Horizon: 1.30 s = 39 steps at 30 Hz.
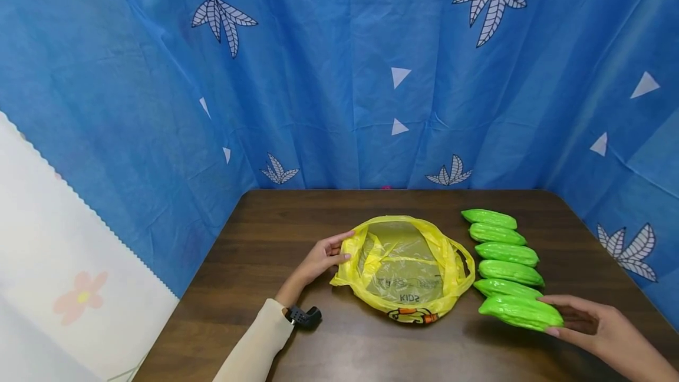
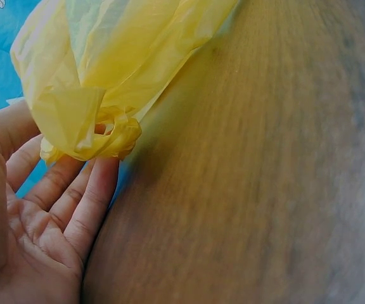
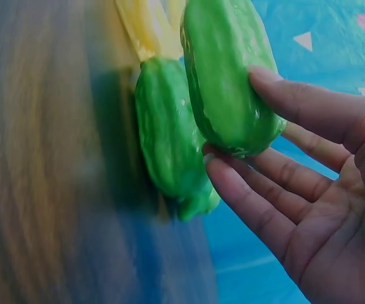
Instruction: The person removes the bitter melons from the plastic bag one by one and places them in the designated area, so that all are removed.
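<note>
A yellow plastic bag (image 1: pixel 453 305) lies on the table with its mouth spread wide, its see-through inside showing. My left hand (image 1: pixel 320 258) holds the bag's left side between thumb and fingers. In the left wrist view, the bunched yellow plastic (image 2: pixel 116 136) sits against my fingertips. On the right, my right hand (image 1: pixel 589 323) grips a bright green bitter gourd (image 1: pixel 520 311) by its right end, thumb on one side and fingers on the other. That gourd is raised in front of a column of several similar gourds (image 1: pixel 506 252). The right wrist view shows another gourd (image 3: pixel 170 126) behind the held one.
The dark wooden table (image 1: pixel 254 240) has rounded far corners. A blue patterned curtain (image 1: pixel 318 75) hangs behind and beside it, with a white cloth (image 1: pixel 53 223) at the left. A black strap device (image 1: pixel 305 317) sits on my left wrist.
</note>
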Motion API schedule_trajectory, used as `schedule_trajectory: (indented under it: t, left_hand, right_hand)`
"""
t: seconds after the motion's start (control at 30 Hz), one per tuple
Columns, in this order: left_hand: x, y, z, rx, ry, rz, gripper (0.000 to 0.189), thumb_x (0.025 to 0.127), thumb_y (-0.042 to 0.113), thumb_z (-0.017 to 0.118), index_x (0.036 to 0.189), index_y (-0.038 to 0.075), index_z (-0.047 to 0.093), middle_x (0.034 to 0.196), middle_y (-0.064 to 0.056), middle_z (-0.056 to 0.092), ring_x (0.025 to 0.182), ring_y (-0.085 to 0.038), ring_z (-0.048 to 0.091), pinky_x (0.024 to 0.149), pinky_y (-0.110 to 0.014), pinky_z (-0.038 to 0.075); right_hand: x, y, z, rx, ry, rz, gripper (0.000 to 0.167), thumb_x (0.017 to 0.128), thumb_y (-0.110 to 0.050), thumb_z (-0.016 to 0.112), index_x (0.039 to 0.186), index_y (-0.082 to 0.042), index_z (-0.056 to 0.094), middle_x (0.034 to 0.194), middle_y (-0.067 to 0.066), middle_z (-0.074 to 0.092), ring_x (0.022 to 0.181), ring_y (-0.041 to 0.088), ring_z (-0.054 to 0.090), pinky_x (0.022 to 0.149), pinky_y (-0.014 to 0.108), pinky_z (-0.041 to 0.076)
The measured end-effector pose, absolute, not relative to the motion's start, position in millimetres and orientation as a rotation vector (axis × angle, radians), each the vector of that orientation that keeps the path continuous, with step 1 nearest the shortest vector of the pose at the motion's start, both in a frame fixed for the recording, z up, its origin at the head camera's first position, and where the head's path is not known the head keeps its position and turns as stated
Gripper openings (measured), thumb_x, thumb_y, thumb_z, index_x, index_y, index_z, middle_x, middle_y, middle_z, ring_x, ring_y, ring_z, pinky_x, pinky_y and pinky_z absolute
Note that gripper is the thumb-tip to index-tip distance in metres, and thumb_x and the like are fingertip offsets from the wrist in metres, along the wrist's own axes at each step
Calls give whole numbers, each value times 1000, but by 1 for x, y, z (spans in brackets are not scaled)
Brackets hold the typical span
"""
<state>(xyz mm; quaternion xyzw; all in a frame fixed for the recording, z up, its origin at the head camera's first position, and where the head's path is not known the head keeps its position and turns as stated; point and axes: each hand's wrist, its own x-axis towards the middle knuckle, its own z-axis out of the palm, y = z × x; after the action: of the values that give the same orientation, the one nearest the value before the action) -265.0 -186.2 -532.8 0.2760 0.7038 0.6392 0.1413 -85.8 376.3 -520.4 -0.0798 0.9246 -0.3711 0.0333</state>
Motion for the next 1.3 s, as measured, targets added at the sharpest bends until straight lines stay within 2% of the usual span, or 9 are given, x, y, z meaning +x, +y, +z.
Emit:
schedule_trajectory:
  t: [0.07,0.2,0.3,0.47,0.53,0.63,0.77,0.87,1.3]
  left_hand:
    - [-265,-187,-532,795,2035,1845,60,98,7,67,154,6,43,153,-16,48,118,-23,64,90,-34,58]
    - [-264,-187,-531,804,2028,1839,61,99,7,66,154,4,42,154,-18,46,118,-22,64,89,-34,58]
    - [-264,-187,-530,820,2016,1839,62,99,8,66,155,3,41,154,-20,45,118,-22,64,90,-35,58]
    - [-263,-186,-531,813,2012,1846,61,99,7,65,155,1,40,155,-21,43,120,-24,63,90,-35,58]
    - [-263,-186,-531,798,2012,1845,61,99,5,65,155,2,40,154,-21,44,121,-26,63,90,-35,58]
    - [-264,-186,-531,773,2017,1841,61,99,6,66,155,5,41,153,-19,47,120,-26,63,90,-36,58]
    - [-264,-186,-530,770,2022,1835,61,99,7,66,155,6,42,153,-18,48,120,-25,63,91,-36,58]
    - [-264,-186,-530,776,2020,1836,61,99,7,66,155,6,41,153,-18,47,121,-26,63,91,-36,58]
    - [-265,-186,-532,765,2025,1835,61,98,8,67,155,7,43,152,-16,49,119,-23,64,91,-36,58]
  right_hand:
    - [-84,377,-517,-250,2796,-1168,64,89,-30,77,142,-5,53,134,1,56,106,2,63,80,23,57]
    - [-78,372,-505,-211,2737,-1171,64,89,-27,77,141,2,52,135,11,57,103,-3,61,80,24,57]
    - [-75,370,-496,-198,2668,-1228,63,88,-20,77,139,7,52,131,-1,59,99,-6,60,79,27,58]
    - [-75,376,-495,-285,2472,-1406,62,91,-9,73,139,17,44,115,-41,48,98,-15,57,80,32,59]
    - [-76,379,-497,-260,2436,-1419,64,91,-10,73,140,18,43,120,-33,52,97,-14,57,81,33,59]
    - [-77,379,-499,-195,2495,-1343,67,89,-14,76,141,15,45,131,-1,60,96,-12,58,82,32,59]
    - [-78,375,-500,-87,2606,-1214,68,86,-16,79,141,11,49,136,35,51,105,17,66,81,31,59]
    - [-79,375,-500,-37,2654,-1142,68,86,-17,79,142,8,50,138,36,49,109,40,62,81,31,58]
    - [-82,373,-502,-35,2681,-1096,68,87,-23,78,142,7,51,138,37,49,114,50,57,86,49,57]
